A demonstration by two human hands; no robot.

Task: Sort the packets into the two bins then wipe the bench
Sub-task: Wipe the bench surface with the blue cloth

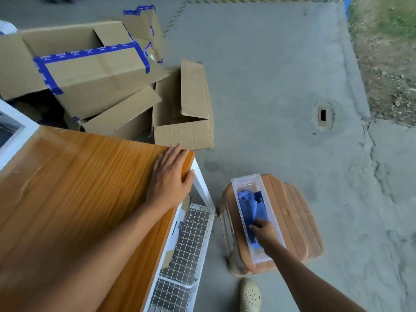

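Note:
The wooden bench top (74, 188) fills the lower left. My left hand (171, 176) rests flat on its far right corner, fingers straight and thumb over the edge. To the right, a narrow clear plastic bin (248, 180) lies on a brown plastic stool (295, 219). Inside the bin sits a crumpled blue cloth (251, 204). My right hand (264, 230) reaches into the bin and its fingers curl onto the cloth's near part. No packets are visible.
Several open cardboard boxes (108, 75) with blue tape are piled on the concrete floor (281, 86) beyond the bench. A white wire rack (186, 244) hangs below the bench edge. A white bin (13, 131) stands at the left. My shoe (249, 296) is near the stool.

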